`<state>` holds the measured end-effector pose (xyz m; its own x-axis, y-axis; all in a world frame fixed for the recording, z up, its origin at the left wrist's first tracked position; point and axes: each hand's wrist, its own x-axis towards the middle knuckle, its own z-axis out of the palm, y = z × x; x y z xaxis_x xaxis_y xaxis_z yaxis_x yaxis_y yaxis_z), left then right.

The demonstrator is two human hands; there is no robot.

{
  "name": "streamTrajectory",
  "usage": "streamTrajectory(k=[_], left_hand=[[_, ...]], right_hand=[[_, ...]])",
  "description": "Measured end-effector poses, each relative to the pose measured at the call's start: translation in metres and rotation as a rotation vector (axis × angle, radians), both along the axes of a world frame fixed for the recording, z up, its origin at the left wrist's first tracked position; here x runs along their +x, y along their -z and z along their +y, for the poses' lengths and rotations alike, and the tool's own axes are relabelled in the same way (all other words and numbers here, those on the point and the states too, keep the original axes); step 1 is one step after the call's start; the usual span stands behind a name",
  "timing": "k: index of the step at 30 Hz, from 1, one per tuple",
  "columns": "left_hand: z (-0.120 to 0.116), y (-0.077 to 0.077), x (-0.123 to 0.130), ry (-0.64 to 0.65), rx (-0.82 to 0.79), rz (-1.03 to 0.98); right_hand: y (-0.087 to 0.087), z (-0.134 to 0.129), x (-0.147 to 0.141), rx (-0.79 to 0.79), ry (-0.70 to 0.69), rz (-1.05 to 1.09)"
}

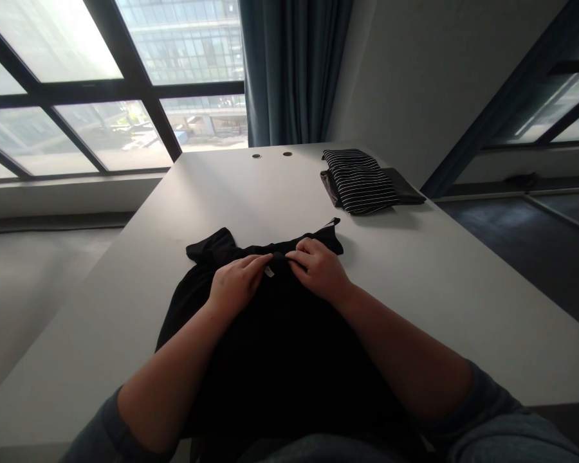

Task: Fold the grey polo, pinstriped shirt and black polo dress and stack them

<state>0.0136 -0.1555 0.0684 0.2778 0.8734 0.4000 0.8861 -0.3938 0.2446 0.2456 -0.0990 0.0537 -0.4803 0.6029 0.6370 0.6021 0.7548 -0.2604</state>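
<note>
A black garment [289, 347] lies spread over the near part of the white table, with short sleeve-like parts sticking out at its far left and far right. My left hand [238, 281] pinches the fabric near the middle of its far edge, beside a small white label [269, 271]. Just to the right, my right hand [321, 267] is closed on the same edge, its fingertips a short gap from those of my left hand. The lower part of the garment reaches the table's near edge in front of my body.
On the white table [251, 193], a folded black garment with white stripes [361, 183] rests on dark folded cloth [403, 186] at the back right. Two round holes sit near the far edge. Beyond are windows and a blue curtain [294, 71].
</note>
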Motion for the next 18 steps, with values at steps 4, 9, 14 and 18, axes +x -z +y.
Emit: streamTrajectory(k=[4,9,14,18], left_hand=[[0.000,-0.001,0.000,-0.023,-0.028,0.058],[-0.001,-0.002,0.000,-0.005,-0.015,0.077],[-0.005,-0.004,0.008,0.031,0.035,0.082],[-0.004,-0.003,0.010,0.015,-0.005,0.134]], right_hand=[[0.002,0.000,-0.002,0.004,-0.081,-0.034],[0.002,0.000,-0.001,0.000,-0.075,-0.066],[0.000,-0.004,-0.005,0.018,-0.093,-0.080],[0.000,-0.004,-0.006,-0.003,-0.086,-0.119]])
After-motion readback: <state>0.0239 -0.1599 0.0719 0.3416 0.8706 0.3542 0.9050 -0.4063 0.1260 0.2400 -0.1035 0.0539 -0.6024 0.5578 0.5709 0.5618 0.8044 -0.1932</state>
